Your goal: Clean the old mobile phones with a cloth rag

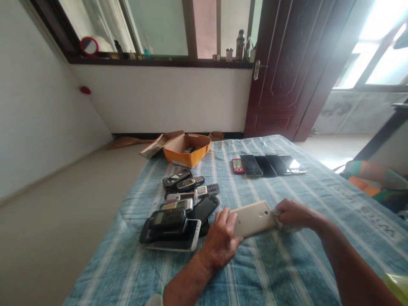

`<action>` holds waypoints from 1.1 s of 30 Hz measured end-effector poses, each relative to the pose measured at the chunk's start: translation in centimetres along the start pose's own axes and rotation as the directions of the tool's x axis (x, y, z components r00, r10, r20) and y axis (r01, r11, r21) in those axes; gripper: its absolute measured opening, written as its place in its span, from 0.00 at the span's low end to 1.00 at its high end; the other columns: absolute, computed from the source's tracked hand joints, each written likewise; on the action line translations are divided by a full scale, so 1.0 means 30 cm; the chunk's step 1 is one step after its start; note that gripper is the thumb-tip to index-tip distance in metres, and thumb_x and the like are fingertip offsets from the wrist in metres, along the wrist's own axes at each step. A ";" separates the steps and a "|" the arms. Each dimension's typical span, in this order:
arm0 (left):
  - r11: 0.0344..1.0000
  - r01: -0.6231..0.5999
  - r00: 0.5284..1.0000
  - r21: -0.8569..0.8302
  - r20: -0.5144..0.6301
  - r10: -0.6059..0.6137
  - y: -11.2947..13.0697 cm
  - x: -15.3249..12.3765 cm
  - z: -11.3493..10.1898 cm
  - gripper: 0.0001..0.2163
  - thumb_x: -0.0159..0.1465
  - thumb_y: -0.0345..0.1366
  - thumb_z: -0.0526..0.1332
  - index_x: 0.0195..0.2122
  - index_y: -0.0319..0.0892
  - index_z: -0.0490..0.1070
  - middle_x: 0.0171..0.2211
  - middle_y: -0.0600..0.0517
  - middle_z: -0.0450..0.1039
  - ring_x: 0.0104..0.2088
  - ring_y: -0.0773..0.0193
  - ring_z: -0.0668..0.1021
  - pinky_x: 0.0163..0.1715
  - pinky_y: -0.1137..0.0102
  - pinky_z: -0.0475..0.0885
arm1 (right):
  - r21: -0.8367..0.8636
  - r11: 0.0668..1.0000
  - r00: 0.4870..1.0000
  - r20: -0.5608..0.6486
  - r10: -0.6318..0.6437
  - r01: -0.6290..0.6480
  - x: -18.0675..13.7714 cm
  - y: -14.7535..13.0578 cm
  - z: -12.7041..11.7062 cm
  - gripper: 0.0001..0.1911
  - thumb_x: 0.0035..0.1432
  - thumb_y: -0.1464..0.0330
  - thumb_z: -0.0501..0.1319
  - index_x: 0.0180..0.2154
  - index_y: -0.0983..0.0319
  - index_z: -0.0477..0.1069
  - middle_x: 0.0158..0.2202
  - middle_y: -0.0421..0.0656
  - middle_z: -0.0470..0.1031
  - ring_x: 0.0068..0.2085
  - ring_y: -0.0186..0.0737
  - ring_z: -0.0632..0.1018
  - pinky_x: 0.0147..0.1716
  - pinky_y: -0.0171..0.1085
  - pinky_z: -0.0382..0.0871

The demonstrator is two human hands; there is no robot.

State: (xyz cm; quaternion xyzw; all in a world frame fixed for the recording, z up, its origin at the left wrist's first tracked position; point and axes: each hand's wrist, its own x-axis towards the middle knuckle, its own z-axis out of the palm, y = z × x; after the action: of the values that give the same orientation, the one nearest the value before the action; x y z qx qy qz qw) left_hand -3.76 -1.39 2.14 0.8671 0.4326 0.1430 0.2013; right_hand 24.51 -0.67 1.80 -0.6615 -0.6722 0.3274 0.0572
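A gold smartphone (253, 220) is held tilted above the striped bed sheet, its back with the camera facing up. My left hand (223, 233) grips its left end, fingers over the back and thumb along the lower edge. Bunched in my closed right hand (291, 213) is a pale cloth (283, 224), which touches the phone's right end. Left of my left hand lies a pile of old phones: a black smartphone (206, 207), a white-edged smartphone (194, 238), a thick black device (167, 220) and several keypad phones (190, 183).
An open orange box (188, 158) with something dark inside stands at the bed's far edge. A pink-red phone (237, 165) and a row of dark smartphones (251, 165) lie at the far right. A wooden door (287, 68) stands behind. Yellow-green plastic (397, 285) shows at lower right.
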 end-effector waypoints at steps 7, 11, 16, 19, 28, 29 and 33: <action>1.000 0.004 1.000 0.015 0.013 -0.004 -0.002 0.002 0.000 0.22 0.54 0.31 0.69 0.50 0.37 0.66 0.51 0.42 0.64 0.51 0.50 0.68 0.53 0.59 0.67 | -0.027 1.000 1.000 0.010 -0.001 0.001 -0.015 -0.015 -0.009 0.04 0.39 0.73 0.53 0.16 0.63 0.63 0.17 0.36 0.61 0.22 0.29 0.64 0.20 0.30 0.50; 1.000 -0.003 1.000 0.023 0.010 0.003 -0.003 0.004 -0.002 0.22 0.54 0.32 0.69 0.50 0.37 0.66 0.51 0.43 0.65 0.51 0.50 0.68 0.53 0.59 0.68 | -0.015 1.000 0.999 0.020 0.025 -0.025 -0.020 -0.015 -0.014 0.04 0.39 0.74 0.54 0.17 0.63 0.65 0.17 0.36 0.63 0.22 0.30 0.65 0.20 0.31 0.51; 0.999 0.002 1.000 0.043 0.008 -0.003 -0.001 0.007 -0.004 0.23 0.54 0.32 0.69 0.50 0.35 0.66 0.50 0.41 0.66 0.51 0.49 0.68 0.53 0.58 0.68 | 0.091 0.995 0.998 0.045 0.043 -0.047 -0.038 0.003 -0.032 0.05 0.39 0.73 0.54 0.19 0.64 0.68 0.19 0.37 0.67 0.23 0.32 0.68 0.20 0.31 0.55; 0.999 0.000 1.000 0.051 0.003 0.000 -0.003 0.009 -0.002 0.22 0.54 0.32 0.69 0.49 0.36 0.67 0.50 0.42 0.67 0.50 0.49 0.69 0.52 0.59 0.68 | 0.179 0.984 1.000 -0.002 0.013 -0.012 -0.042 0.004 -0.040 0.05 0.41 0.70 0.55 0.21 0.64 0.68 0.19 0.38 0.68 0.22 0.32 0.67 0.21 0.31 0.56; 0.997 -0.007 1.000 0.080 -0.021 0.009 -0.003 0.003 0.007 0.22 0.55 0.32 0.69 0.50 0.37 0.67 0.51 0.43 0.66 0.52 0.49 0.68 0.54 0.60 0.68 | -0.083 0.995 0.871 -0.491 0.007 -0.055 0.020 -0.098 0.038 0.10 0.52 0.69 0.53 0.28 0.61 0.72 0.25 0.41 0.72 0.27 0.36 0.68 0.26 0.35 0.52; 0.996 -0.009 1.000 0.083 -0.024 0.011 -0.002 0.002 0.008 0.21 0.55 0.32 0.69 0.49 0.36 0.67 0.51 0.42 0.66 0.51 0.49 0.68 0.53 0.60 0.68 | -0.088 0.994 0.868 -0.496 0.018 -0.072 0.024 -0.101 0.045 0.10 0.52 0.68 0.53 0.28 0.61 0.72 0.25 0.42 0.72 0.27 0.37 0.68 0.26 0.35 0.51; 0.995 -0.024 0.999 0.093 -0.042 0.028 0.001 0.001 0.010 0.21 0.55 0.32 0.69 0.48 0.36 0.67 0.49 0.42 0.66 0.50 0.50 0.68 0.52 0.60 0.68 | -0.073 0.990 0.837 -0.544 0.064 -0.123 0.033 -0.089 0.052 0.13 0.55 0.68 0.52 0.34 0.60 0.74 0.29 0.43 0.75 0.30 0.38 0.70 0.27 0.35 0.53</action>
State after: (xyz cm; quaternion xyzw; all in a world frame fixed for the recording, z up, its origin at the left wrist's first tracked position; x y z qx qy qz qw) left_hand -3.61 -1.44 1.89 0.8778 0.4317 0.1441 0.1495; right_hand 21.33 -0.07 1.62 -0.7610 -0.6120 0.0946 0.1932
